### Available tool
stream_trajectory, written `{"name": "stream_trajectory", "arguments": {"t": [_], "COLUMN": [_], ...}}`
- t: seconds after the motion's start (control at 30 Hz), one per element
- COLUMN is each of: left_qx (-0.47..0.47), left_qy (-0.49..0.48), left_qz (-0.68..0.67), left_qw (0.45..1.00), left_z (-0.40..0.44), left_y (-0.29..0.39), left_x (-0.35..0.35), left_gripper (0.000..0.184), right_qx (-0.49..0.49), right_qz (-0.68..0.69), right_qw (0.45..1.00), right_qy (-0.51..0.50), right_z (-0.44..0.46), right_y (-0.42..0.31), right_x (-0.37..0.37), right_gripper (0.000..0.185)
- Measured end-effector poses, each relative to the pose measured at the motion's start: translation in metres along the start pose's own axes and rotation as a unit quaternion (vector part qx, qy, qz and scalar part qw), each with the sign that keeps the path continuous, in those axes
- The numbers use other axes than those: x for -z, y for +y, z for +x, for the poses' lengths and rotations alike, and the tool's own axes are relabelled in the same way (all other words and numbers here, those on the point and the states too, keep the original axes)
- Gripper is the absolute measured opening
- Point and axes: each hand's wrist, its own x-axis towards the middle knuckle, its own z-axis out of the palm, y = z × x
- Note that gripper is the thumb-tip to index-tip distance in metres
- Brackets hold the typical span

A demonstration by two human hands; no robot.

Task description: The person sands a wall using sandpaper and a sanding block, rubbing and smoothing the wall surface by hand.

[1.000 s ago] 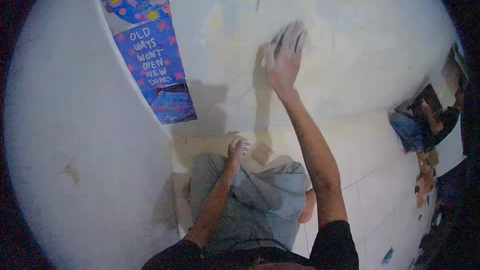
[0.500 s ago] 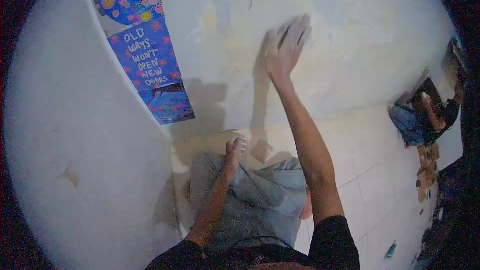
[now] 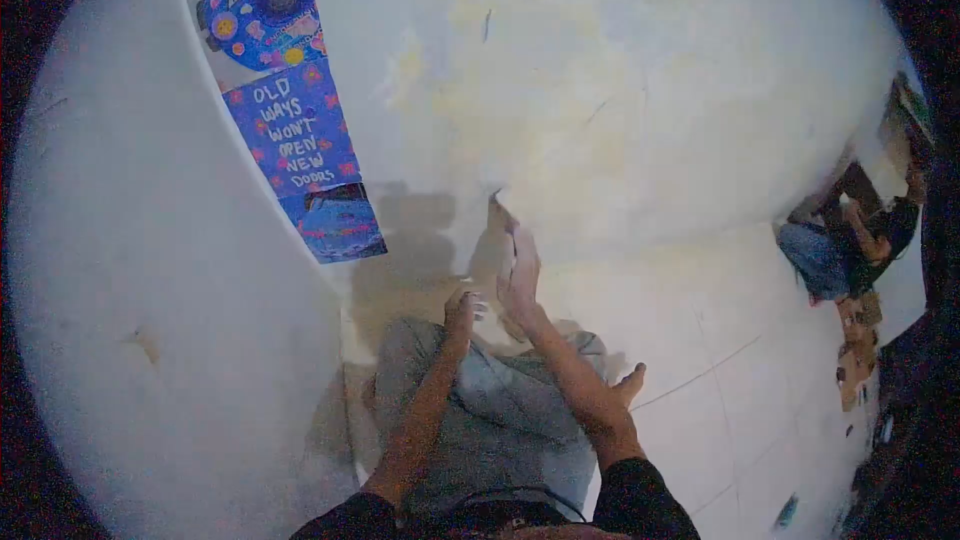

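My right hand [image 3: 520, 272] is low by the pale wall [image 3: 600, 140], seen edge-on with its fingers stretched upward. I cannot make out anything in it. Its shadow falls on the wall just to the left. Close by on the left, my left hand [image 3: 464, 314] hovers over my lap with curled, whitish fingertips; whatever they may hold is hidden. A small brown square piece [image 3: 514, 331] on the floor is mostly covered by my right hand and wrist. Yellowish and whitish patches mark the wall above.
Blue posters [image 3: 290, 130] with handwritten words hang along the wall's left corner. A second white wall [image 3: 160, 240] stands to my left. At the right another person [image 3: 850, 235] sits on the tiled floor [image 3: 700, 340], near brown pieces [image 3: 857, 340]. A small green item [image 3: 787, 511] lies lower right.
My right hand has come down and left from high on the wall to beside my left hand. The left hand has barely moved. My bare foot now shows at the right.
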Motion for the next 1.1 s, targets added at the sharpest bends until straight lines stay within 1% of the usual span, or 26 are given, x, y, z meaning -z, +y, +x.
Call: {"name": "stream_trajectory", "arguments": {"t": [0.03, 0.07, 0.13, 0.2, 0.23, 0.3, 0.33, 0.37, 0.43, 0.47, 0.53, 0.57, 0.63, 0.67, 0.73, 0.77, 0.8, 0.83, 0.87, 0.9, 0.93, 0.97, 1.0, 1.03, 1.07, 1.1], "left_qx": [-0.003, -0.006, -0.011, -0.019, -0.011, 0.026, 0.054, -0.038, -0.131, -0.064, 0.006, -0.004, -0.009, -0.007, -0.001, -0.042, -0.085, -0.084, -0.079, -0.075, -0.076, -0.109, -0.142, -0.143, -0.100, -0.057], "left_qy": [0.003, 0.006, 0.011, 0.015, 0.022, 0.041, 0.047, 0.032, 0.014, 0.044, 0.075, 0.038, 0.000, 0.008, 0.016, 0.037, 0.057, 0.057, -0.020, -0.097, -0.097, -0.062, -0.027, -0.025, -0.057, -0.088], "left_qz": [0.006, 0.014, 0.034, 0.059, 0.082, 0.155, 0.201, 0.327, 0.450, 0.345, 0.240, 0.222, 0.205, 0.252, 0.299, 0.350, 0.399, 0.401, 0.419, 0.434, 0.436, 0.479, 0.521, 0.522, 0.496, 0.467], "left_qw": [1.000, 1.000, 0.999, 0.998, 0.996, 0.987, 0.977, 0.944, 0.883, 0.935, 0.968, 0.974, 0.979, 0.968, 0.954, 0.935, 0.911, 0.911, 0.904, 0.892, 0.892, 0.869, 0.841, 0.840, 0.861, 0.878], "left_z": [0.002, 0.004, 0.006, 0.009, 0.009, 0.001, -0.004, -0.012, -0.019, -0.028, -0.032, -0.035, -0.040, -0.044, -0.038, -0.016, -0.006, -0.007, -0.003, -0.003, -0.006, -0.007, -0.009, -0.018, -0.027, -0.034], "left_y": [-0.001, -0.004, -0.009, -0.019, -0.022, -0.012, -0.003, 0.003, 0.031, 0.051, 0.069, 0.074, 0.079, 0.082, 0.058, 0.015, -0.009, -0.003, 0.009, 0.018, 0.015, 0.007, 0.005, 0.026, 0.049, 0.065], "left_x": [-0.001, -0.002, -0.004, -0.007, -0.008, -0.006, -0.003, 0.003, -0.001, -0.009, -0.013, -0.016, -0.018, -0.020, -0.010, 0.011, 0.023, 0.025, 0.029, 0.031, 0.035, 0.042, 0.046, 0.036, 0.026, 0.018], "left_gripper": [0.040, 0.042, 0.045, 0.050, 0.052, 0.057, 0.058, 0.057, 0.056, 0.055, 0.054, 0.053, 0.053, 0.054, 0.056, 0.057, 0.059, 0.059, 0.062, 0.065, 0.065, 0.067, 0.070, 0.070, 0.073, 0.076], "right_qx": [-0.027, -0.104, -0.182, -0.088, -0.087, -0.206, -0.281, -0.289, -0.350, -0.352, -0.365, -0.371, -0.404, -0.409, -0.461, -0.464, -0.432, -0.395, -0.395, -0.343, -0.316, -0.288, -0.219, -0.183, -0.146, -0.294], "right_qz": [0.023, -0.010, -0.040, 0.052, 0.058, 0.073, 0.203, 0.207, 0.302, 0.308, 0.300, 0.298, 0.406, 0.408, 0.350, 0.351, 0.293, 0.234, 0.236, 0.188, 0.165, 0.141, 0.067, 0.031, -0.005, 0.100], "right_qw": [0.999, 0.994, 0.982, 0.995, 0.994, 0.976, 0.938, 0.934, 0.886, 0.883, 0.880, 0.878, 0.807, 0.804, 0.786, 0.784, 0.834, 0.878, 0.878, 0.909, 0.923, 0.936, 0.961, 0.969, 0.975, 0.940], "right_qy": [-0.009, -0.017, -0.029, 0.022, 0.020, -0.008, -0.032, -0.037, -0.025, -0.025, -0.051, -0.060, -0.144, -0.143, -0.216, -0.216, -0.178, -0.138, -0.137, -0.141, -0.143, -0.144, -0.156, -0.163, -0.167, -0.142], "right_z": [-0.014, -0.030, -0.058, -0.082, -0.090, -0.105, -0.097, -0.094, -0.086, -0.088, -0.090, -0.091, -0.081, -0.080, -0.081, -0.083, -0.088, -0.094, -0.101, -0.110, -0.119, -0.128, -0.138, -0.140, -0.142, -0.135], "right_y": [0.006, 0.012, 0.033, 0.113, 0.150, 0.203, 0.194, 0.184, 0.184, 0.187, 0.183, 0.177, 0.138, 0.135, 0.133, 0.133, 0.138, 0.149, 0.167, 0.192, 0.213, 0.233, 0.250, 0.249, 0.246, 0.226], "right_x": [0.002, 0.004, 0.007, -0.005, -0.012, -0.026, -0.022, -0.026, -0.039, -0.045, -0.051, -0.050, -0.028, -0.022, -0.012, -0.015, -0.025, -0.036, -0.048, -0.064, -0.080, -0.095, -0.110, -0.113, -0.117, -0.112], "right_gripper": [0.039, 0.042, 0.046, 0.048, 0.048, 0.041, 0.038, 0.038, 0.033, 0.033, 0.033, 0.034, 0.039, 0.039, 0.048, 0.048, 0.049, 0.050, 0.050, 0.050, 0.050, 0.050, 0.049, 0.048, 0.047, 0.046]}}
